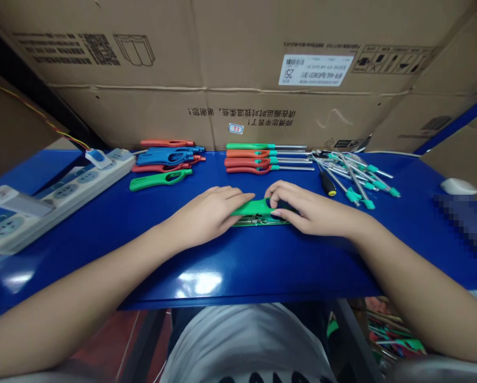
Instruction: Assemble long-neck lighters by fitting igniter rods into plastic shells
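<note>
A green lighter handle (251, 207) lies lengthwise before me on the blue table. Beneath this upper shell half is a second green half (276, 223), with small metal parts showing in the gap between them. My left hand (208, 215) has its fingers closed over the left end of the shell. At the right end, by the trigger loop, my right hand (308, 209) pinches the shell between thumb and bent fingers. The far end of the lower half is partly hidden by the right hand.
Behind the hands lie a pile of coloured handles (158, 180) and a row of lighters with metal tubes (248, 162). Loose metal tubes (352, 173) and a black screwdriver (326, 183) are to the right. A power strip (68, 197) runs along the left; cardboard (142, 114) stands behind.
</note>
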A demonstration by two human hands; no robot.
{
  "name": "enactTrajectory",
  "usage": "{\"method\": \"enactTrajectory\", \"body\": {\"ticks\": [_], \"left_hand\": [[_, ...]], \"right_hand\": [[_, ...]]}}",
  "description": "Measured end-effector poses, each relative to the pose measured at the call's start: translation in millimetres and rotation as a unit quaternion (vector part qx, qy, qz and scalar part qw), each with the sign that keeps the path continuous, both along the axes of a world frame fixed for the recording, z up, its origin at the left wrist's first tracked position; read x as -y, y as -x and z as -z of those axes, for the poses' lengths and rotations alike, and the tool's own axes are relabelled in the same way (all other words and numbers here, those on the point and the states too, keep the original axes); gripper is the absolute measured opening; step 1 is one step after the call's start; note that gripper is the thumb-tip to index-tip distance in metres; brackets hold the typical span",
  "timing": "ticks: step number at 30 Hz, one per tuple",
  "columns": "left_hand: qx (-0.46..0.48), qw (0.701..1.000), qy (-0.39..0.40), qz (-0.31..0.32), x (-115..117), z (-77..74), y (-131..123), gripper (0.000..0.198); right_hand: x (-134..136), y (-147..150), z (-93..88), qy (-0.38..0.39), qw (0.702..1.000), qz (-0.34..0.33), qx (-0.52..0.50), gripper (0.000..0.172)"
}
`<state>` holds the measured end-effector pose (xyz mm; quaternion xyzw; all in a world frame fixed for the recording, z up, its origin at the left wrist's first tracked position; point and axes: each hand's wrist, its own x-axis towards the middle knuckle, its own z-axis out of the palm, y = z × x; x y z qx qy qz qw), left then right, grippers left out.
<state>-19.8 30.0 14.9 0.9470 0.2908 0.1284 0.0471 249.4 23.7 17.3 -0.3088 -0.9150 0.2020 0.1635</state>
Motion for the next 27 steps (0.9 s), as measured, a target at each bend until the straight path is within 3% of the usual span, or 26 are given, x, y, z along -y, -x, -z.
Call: {"method": "enactTrajectory", "body": {"ticks": [6, 10, 16, 27], "left_hand": [[-0.008, 0.999, 0.028, -0.012, 2.6, -3.3, -2.0, 0.041], [-0.034, 0.999, 0.027, -0.02, 2.9, -4.7, -3.5, 0.037], [-0.069, 0.996, 0.042, -0.025, 3.2, -3.7, -5.0, 0.034], [-0.035, 0.99, 0.132, -0.018, 1.7, 2.3, -3.4, 0.028]], "right_hand": [[-1.4, -2.2, 1.2, 0.019, 1.0, 0.0, -0.008, 0.01], [-4.1, -3.6, 3.7, 0.008, 1.0, -0.01, 0.002, 0.019], [-8.0, -6.5, 6.5, 0.014, 1.0, -0.02, 0.02, 0.006], [-4.6, -0.1, 6.4, -0.004, 0.997, 0.009, 0.075, 0.01]]}}
